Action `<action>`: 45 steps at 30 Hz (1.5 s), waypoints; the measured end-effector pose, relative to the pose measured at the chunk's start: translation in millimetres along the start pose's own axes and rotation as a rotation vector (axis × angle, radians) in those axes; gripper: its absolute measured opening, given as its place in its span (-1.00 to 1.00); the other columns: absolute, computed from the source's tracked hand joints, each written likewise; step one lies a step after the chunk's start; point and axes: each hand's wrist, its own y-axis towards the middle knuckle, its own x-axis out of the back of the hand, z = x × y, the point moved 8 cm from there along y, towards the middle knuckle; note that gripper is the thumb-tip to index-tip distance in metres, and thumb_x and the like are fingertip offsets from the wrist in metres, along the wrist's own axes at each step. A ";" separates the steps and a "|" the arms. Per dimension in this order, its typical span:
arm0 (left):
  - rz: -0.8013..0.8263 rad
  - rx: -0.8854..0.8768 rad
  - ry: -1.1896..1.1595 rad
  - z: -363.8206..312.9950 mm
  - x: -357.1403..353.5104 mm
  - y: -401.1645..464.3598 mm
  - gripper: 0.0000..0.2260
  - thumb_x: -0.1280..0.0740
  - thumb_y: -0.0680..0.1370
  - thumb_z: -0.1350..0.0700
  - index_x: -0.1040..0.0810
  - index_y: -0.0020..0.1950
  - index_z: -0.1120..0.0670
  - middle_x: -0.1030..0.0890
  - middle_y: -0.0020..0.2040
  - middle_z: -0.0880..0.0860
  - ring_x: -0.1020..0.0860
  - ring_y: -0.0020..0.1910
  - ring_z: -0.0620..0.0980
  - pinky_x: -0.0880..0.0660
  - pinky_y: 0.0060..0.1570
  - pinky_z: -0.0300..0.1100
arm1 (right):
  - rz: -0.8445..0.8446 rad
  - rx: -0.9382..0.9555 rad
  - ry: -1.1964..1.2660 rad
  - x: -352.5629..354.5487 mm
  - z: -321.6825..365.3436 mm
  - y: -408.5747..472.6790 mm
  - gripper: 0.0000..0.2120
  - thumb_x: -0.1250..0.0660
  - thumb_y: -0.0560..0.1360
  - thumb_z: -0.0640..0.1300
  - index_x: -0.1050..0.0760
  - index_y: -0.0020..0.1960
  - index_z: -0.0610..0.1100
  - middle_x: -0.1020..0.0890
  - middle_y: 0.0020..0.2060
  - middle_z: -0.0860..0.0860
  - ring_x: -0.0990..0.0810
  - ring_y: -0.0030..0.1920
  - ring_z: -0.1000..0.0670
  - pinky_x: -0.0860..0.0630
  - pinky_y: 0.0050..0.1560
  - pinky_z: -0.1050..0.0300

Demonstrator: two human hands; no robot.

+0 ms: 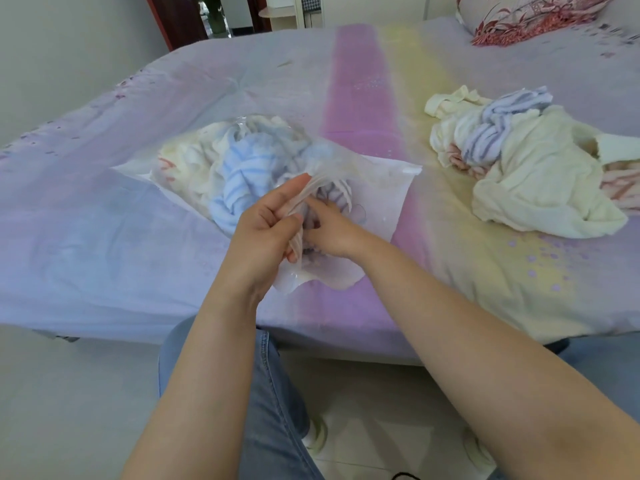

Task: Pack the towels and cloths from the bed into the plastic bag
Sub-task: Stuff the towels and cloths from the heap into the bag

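Nearest: blue denim jeans and pale floor tiles below the bed edge, which runs across the view just past the knees. Both bare forearms reach over it to the plastic bag, thin, translucent, crinkled, lying flat on the bed sheet with its mouth toward the person. Left hand has fingers curled, pinching a gathered strip of the bag's mouth film, lifting it off the sheet. Right hand is pushed into the opening under that film; its fingertips are hidden by plastic and cloth, so cannot tell what, if anything, it grips. Inside the bag: a soft bunched light blue striped towel and cream cloths, lumpy, filling the far end. Sheet is smooth cotton, lavender with a pink band and a yellow band running away from the viewer. Open flat sheet left of the bag and between the bag and the loose pile of cloths at right: cream terry, a blue-grey striped towel twisted on top, pink-patterned pieces at the edges. Far right corner: red floral pillow.
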 end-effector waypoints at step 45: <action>-0.095 -0.037 0.153 4.5 -34.4 14.3 -0.72 -0.19 0.64 0.11 -0.55 0.29 -0.09 -0.63 0.20 -0.04 -0.49 -0.24 -0.16 -0.37 -0.52 -0.39 | -0.956 0.056 1.136 187.9 -47.9 -140.9 -0.68 -0.35 0.42 -0.08 -0.54 0.14 -0.18 -0.65 -0.06 -0.02 -0.64 -0.08 0.05 -0.55 -0.11 0.19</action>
